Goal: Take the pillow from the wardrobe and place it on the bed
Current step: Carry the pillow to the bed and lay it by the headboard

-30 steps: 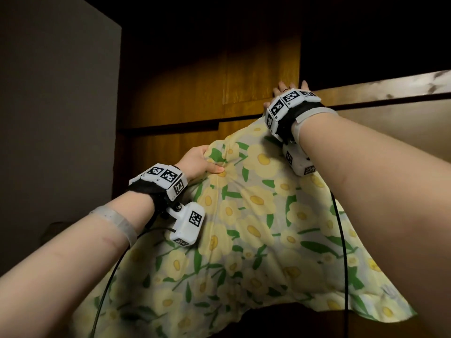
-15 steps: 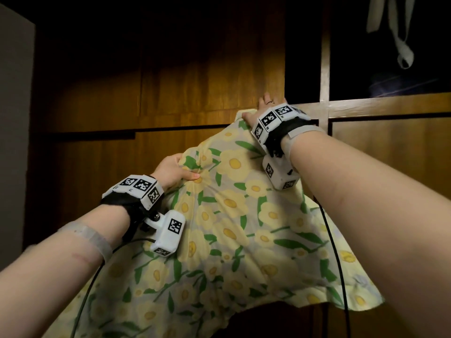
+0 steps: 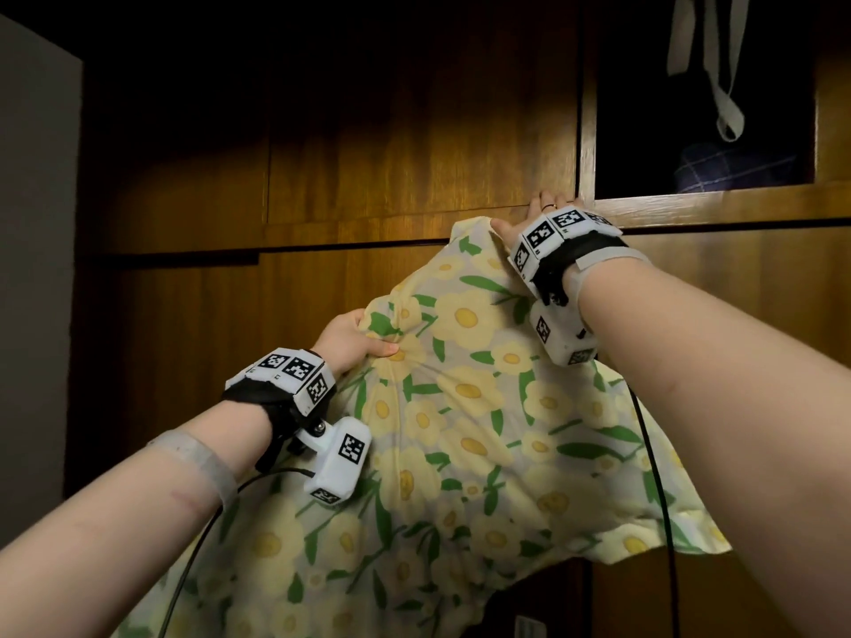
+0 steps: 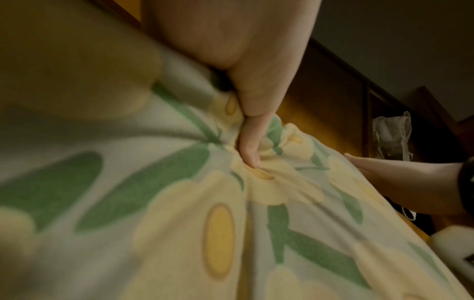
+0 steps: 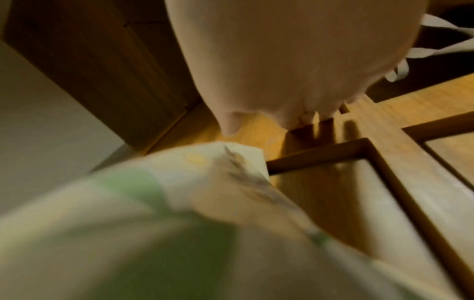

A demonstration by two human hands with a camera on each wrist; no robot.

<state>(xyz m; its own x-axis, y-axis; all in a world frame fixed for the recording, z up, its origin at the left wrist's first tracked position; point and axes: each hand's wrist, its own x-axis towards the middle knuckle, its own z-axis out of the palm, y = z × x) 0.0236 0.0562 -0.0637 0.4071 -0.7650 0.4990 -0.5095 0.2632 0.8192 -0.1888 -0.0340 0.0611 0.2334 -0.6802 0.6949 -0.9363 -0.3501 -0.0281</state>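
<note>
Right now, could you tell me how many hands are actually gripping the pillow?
1. The left hand grips a bunch of the pillow cover at its upper left edge. The right hand lies open against the wardrobe beside the pillow's top corner.

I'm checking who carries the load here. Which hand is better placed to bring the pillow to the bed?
Left. The left hand pinches a bunch of the pillow fabric, a firm grip. The right hand lies with straight fingers against the wardrobe by the pillow's top corner.
</note>
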